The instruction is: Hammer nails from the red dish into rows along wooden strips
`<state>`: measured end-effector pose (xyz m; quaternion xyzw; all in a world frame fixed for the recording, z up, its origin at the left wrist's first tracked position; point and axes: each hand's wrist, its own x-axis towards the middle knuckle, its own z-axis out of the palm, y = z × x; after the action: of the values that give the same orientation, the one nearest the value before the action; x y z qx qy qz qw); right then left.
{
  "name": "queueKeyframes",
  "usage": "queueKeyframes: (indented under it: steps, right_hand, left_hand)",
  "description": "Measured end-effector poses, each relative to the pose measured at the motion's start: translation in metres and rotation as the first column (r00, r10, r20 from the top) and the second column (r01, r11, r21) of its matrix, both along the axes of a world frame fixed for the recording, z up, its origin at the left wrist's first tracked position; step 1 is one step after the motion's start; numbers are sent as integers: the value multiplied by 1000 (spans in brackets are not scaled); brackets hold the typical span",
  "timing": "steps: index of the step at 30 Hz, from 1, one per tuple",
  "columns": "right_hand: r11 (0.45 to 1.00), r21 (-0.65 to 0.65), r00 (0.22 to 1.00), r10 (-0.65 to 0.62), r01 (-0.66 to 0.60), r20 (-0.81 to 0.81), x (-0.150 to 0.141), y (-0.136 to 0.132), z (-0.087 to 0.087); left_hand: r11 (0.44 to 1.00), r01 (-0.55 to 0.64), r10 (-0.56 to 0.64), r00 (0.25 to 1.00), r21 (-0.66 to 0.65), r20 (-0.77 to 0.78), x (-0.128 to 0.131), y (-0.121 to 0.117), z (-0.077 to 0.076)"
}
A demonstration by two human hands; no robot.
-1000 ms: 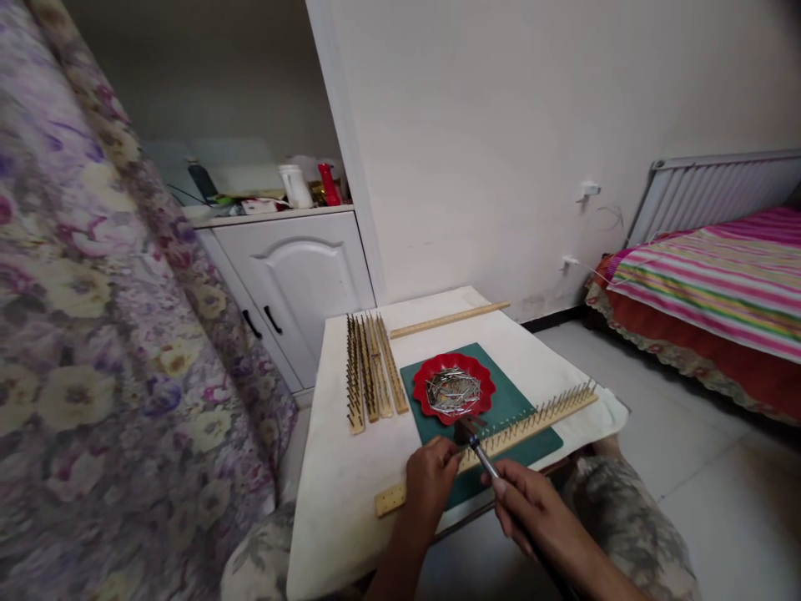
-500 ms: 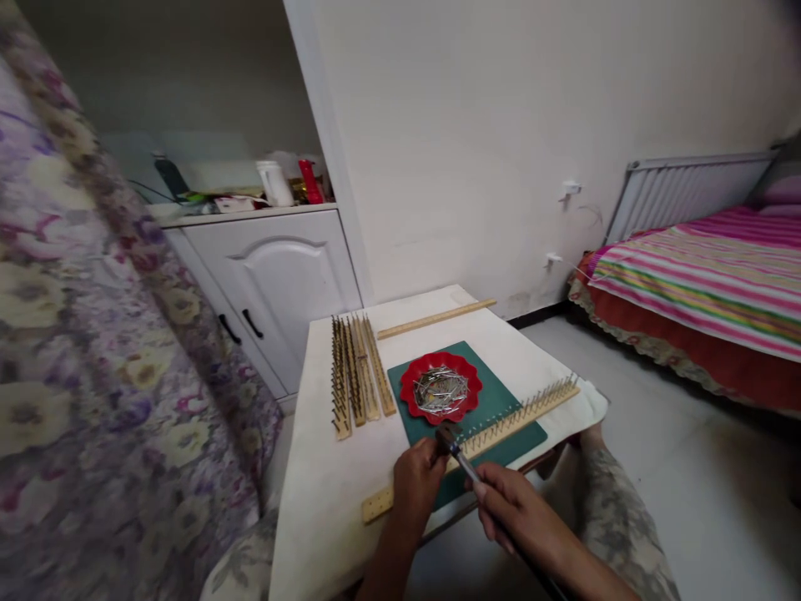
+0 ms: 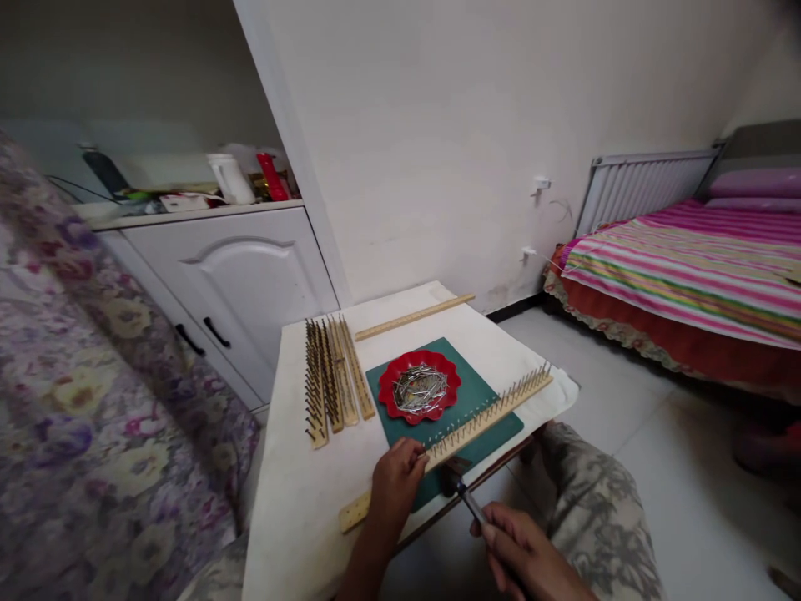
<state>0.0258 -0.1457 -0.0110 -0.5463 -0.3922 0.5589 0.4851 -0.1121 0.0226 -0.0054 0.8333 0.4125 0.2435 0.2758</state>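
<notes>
My right hand (image 3: 516,542) grips the handle of a hammer (image 3: 471,503), whose dark head hangs over the near edge of the table, just in front of a wooden strip (image 3: 466,441). Many upright nails stand along the right part of this strip. My left hand (image 3: 395,476) lies across the strip, thumb and fingertips pinched around a nail at the left end of the row; the fingers mostly hide it. Bare holes show at the strip's left end. Behind the strip, a red scalloped bowl (image 3: 386,392) of loose nails rests on a green mat (image 3: 481,392).
Left of the mat, several nail-studded wooden strips (image 3: 338,376) lie side by side on the white-covered table (image 3: 288,492). Another wooden strip (image 3: 416,317) lies at the back. A cabinet (image 3: 244,284) and floral curtain (image 3: 125,434) stand left, a bed (image 3: 676,275) right.
The hammer head has dropped from beside my left fingertips toward me, below the strip. My left hand stays pinched at the strip. The whole view has shifted to the right.
</notes>
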Motion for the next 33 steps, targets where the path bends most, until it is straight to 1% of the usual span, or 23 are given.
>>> queueKeyframes:
  steps: [4,8,11,12,14,16,18,20,21,24,26,29,33]
  right_hand:
    - [1000,-20,1000,9,-9,0,1,1,-1]
    - [999,-30,1000,26,-26,5,4,-1,-1]
    - [999,-37,1000,27,-26,11,6,-1,-7]
    - [999,-38,1000,27,-26,11,7,-1,-9]
    - [998,-51,999,36,-36,11,8,0,-13]
    - [997,-55,999,52,-52,13,8,2,-15]
    - [997,-53,998,61,-60,11,8,2,-15]
    - [998,-44,999,49,-48,11,8,2,-14]
    - [998,-38,999,48,-48,12,8,2,-13]
    - [999,-14,999,48,-48,8,7,0,-11]
    - [999,-10,999,49,-49,5,7,-1,-11]
    - [999,-21,999,38,-38,14,6,-1,-13]
    - [999,-19,1000,26,-25,4,4,-1,-14]
  left_hand:
    - [1000,18,-18,1000,10,5,-5,-1,-1]
    - [1000,19,-18,998,-15,62,-11,-5,1]
    - [999,-25,30,993,-48,112,-14,-3,10]
    - [998,-39,44,992,-42,119,-14,0,15]
    - [999,-44,43,993,12,106,-12,9,27]
    - [995,-11,7,999,102,35,-7,21,40]
    - [984,37,-14,991,174,-133,4,35,50]
    - [979,87,-15,932,183,-361,17,49,54]
    - [981,90,-12,915,174,-404,24,55,54]
    - [986,82,-1,874,144,-485,43,69,50]
    - [989,74,3,851,125,-526,50,74,47]
    - [991,78,-2,829,112,-560,54,78,45]
    - [988,102,-21,828,113,-560,54,78,46]
